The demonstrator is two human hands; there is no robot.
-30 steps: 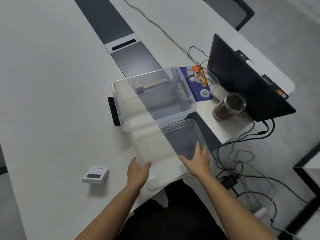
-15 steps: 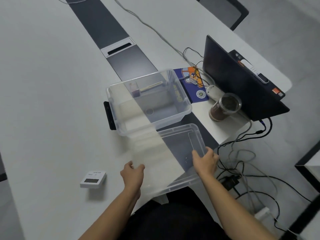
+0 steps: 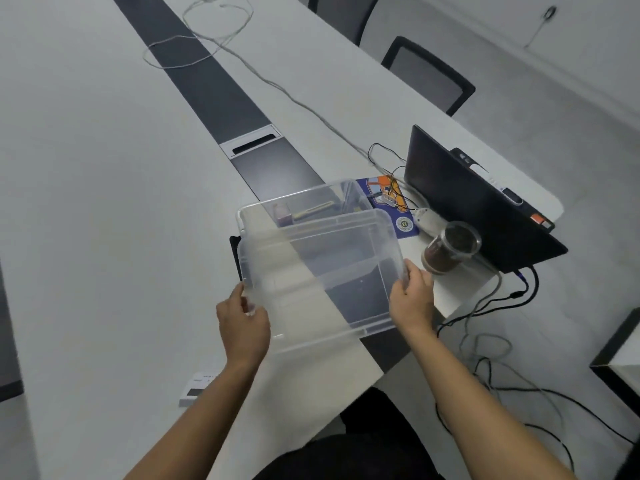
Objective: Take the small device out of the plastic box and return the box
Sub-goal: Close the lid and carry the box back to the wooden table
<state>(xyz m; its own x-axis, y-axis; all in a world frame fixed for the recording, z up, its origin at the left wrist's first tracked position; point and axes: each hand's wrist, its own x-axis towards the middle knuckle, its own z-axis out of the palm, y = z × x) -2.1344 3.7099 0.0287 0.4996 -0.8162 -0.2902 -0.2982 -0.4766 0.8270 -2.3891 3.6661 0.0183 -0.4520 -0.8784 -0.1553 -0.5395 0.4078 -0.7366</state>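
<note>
Over box (image 3: 304, 216), lid (image 3: 322, 271) now raised by both hands (image 3: 244, 322).

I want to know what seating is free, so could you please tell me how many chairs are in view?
2. One chair stands at the table's far side, beyond the laptop; another chair is further along, cut off by the top edge. Others may be out of view.

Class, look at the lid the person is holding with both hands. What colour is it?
Clear, colourless plastic lid; head view shows it.
</note>
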